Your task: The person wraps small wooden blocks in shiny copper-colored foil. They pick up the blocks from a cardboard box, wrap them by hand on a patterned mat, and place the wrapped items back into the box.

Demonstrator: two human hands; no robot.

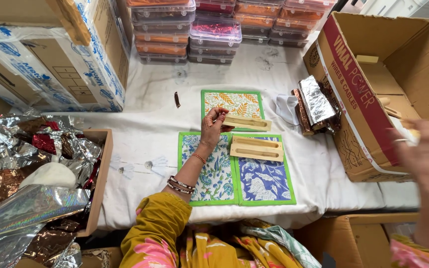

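Note:
My left hand reaches over three green-edged patterned mats on the white-covered table. Its fingers are pinched at the left end of the upper wooden mould, where a small dark reddish bit shows. A second wooden mould with a long groove lies just below it. My right hand is blurred at the right edge, beside the large open cardboard box. Something small and pale shows at its fingertips, but its grip is unclear.
Foil-wrapped stacks and a white cloth lie right of the mats. Stacked clear plastic boxes line the back. A box of crumpled foil sheets stands at the left, cartons behind it. A small dark piece lies on the cloth.

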